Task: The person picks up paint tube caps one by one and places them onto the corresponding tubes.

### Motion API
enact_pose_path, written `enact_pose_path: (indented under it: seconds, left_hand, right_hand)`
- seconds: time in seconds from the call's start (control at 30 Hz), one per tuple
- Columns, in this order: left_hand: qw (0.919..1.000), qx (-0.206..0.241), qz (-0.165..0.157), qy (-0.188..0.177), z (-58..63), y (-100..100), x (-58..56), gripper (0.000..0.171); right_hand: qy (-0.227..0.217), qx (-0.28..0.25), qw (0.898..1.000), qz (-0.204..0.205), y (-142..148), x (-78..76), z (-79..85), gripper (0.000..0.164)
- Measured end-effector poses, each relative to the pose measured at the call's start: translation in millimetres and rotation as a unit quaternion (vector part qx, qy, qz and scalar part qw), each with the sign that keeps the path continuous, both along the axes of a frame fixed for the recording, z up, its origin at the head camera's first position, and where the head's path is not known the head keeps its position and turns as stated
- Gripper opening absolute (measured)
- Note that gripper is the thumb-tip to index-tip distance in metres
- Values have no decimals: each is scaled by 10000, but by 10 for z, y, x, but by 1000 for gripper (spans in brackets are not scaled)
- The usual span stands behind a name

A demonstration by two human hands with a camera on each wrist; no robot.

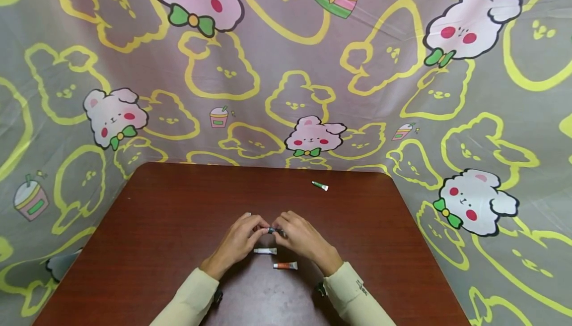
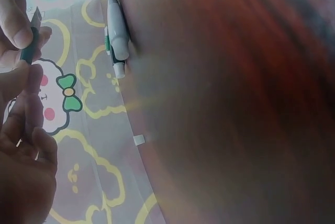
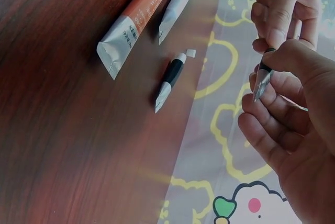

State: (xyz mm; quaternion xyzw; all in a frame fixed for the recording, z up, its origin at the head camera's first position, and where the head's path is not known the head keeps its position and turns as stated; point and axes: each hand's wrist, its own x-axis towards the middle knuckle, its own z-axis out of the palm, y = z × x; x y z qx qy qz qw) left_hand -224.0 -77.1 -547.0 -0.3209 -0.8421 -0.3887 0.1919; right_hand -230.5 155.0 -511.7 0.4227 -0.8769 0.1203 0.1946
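Five small tubes in all, counting across the views, four lying on the counter [image 1: 147, 246] and one raised off it; at left, the left hand [image 1: 237, 240], thumb and fingertips pinching one end of a dark green tube [image 3: 264, 78]; just beyond, a small white piece [image 3: 191, 53], perhaps a loose cap, right beside the white-capped end of a dark tube [image 3: 170, 80], both clear in the right wrist view; owner of that piece impossible to tell; then a white tube [image 1: 265, 251], lying flat, slightly nearer the front than the left fingertips; at the middle, the dark green tube itself, between both hands, crimped silver end showing, opposite end lost behind fingertips, so cannot tell whether capped; nearer the front, an orange tube [image 1: 285, 266], lying flat, capped; next, the right hand [image 1: 306, 240], thumb and fingers pinching the same dark green tube, other fingers loosely extended; at far right, a green tube [image 1: 320, 185], alone toward the back, well apart from the rest; progress, as a judgement, only partway: dark green tube in hand, not yet set down; as for the four resting tubes, anything done or left on them not to be told.
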Motion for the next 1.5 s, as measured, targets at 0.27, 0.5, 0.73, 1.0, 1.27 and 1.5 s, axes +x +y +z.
enact_pose_path:
  seconds: [0.27,0.5,0.73,1.0,1.27,1.5]
  left_hand:
    - [9998,-191,50,-92,-9,13,-8,4]
    - [9988,-360,307,87,-28,8,-12,15]
    - [9974,-426,578,52,-23,-48,-52,16]
    - [9955,-469,787,-236,-27,-120,-83,20]
    - [9916,-678,966,-530,-28,-236,-101,23]
    - [9898,-725,1069,-602,-52,-325,-143,28]
  right_hand:
    - [-93,6,10000,26,12,-6,-14,10]
    - [-163,-26,9999,-29,49,-21,-33,11]
    - [-311,-48,9994,-174,132,-25,-35,11]
    - [-342,37,9986,-394,248,-50,-87,11]
    - [-360,-41,9980,-519,382,-71,-145,14]
    - [-429,-87,9968,-662,493,-107,-218,13]
